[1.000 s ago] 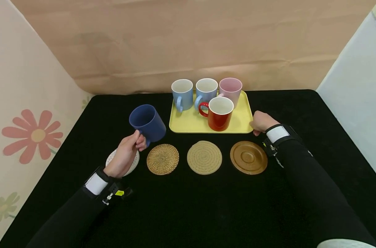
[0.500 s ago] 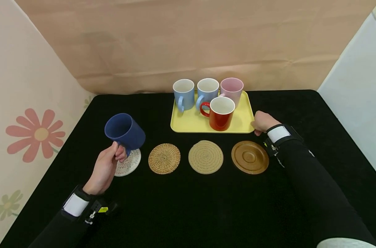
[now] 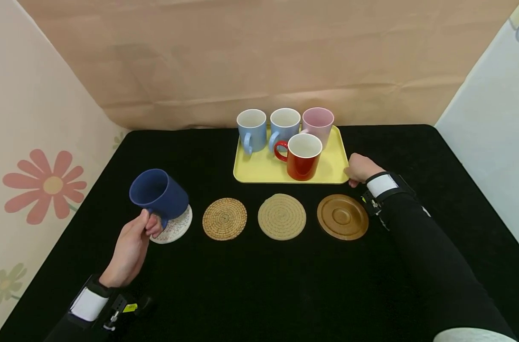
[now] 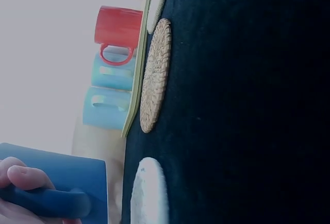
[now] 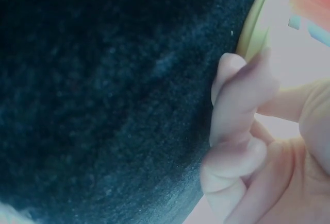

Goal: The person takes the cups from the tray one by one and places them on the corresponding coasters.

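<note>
My left hand (image 3: 128, 249) grips the handle of a dark blue mug (image 3: 167, 194). The mug hangs in the air, partly covering a white patterned coaster (image 3: 180, 228); in the left wrist view a gap shows between the mug's base and the white coaster (image 4: 149, 195). At the right front corner of a yellow tray (image 3: 259, 173), my right hand (image 3: 363, 167) pinches the rim between thumb and curled fingers. On the tray stand a red mug (image 3: 302, 164), two light blue mugs (image 3: 257, 135) and a pink mug (image 3: 321, 128).
In a row before the tray lie a brown woven coaster (image 3: 224, 219), a pale woven coaster (image 3: 282, 217) and a round wooden saucer (image 3: 343, 217). The black tabletop (image 3: 259, 289) is bounded by brown paper (image 3: 259, 61) at the back and pale side panels.
My left hand has carried the dark blue mug left and toward me, from beside the tray to over the white coaster. The right hand stays at the tray's corner.
</note>
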### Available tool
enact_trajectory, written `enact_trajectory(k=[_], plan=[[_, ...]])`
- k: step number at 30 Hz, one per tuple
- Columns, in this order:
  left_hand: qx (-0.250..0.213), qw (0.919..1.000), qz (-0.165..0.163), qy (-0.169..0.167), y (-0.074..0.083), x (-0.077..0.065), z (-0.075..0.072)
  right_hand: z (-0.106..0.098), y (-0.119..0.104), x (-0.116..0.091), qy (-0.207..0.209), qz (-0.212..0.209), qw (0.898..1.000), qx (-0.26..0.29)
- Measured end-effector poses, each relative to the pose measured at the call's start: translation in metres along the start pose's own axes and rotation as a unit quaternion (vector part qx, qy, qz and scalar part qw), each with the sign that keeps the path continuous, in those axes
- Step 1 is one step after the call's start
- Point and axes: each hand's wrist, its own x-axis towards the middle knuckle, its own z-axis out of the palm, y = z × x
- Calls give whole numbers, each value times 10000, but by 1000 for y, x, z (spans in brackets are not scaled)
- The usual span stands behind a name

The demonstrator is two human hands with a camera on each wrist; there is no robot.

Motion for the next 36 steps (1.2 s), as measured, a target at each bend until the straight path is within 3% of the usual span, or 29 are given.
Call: enact_trajectory(k=[12, 17, 22, 36], plan=[[119, 9995, -101, 258, -4, -7, -7, 2, 3, 1, -15, 8, 10000, 14], [182, 9989, -285, 329, -8, -8, -8, 0, 4, -1, -22, 20, 10000, 25], [220, 9982, -444, 341, -11, -11, -9, -1, 5, -1, -18, -53, 10000, 34], [251, 9982, -488, 250, -14, -17, -13, 2, 4, 4, -35, -101, 9999, 57]])
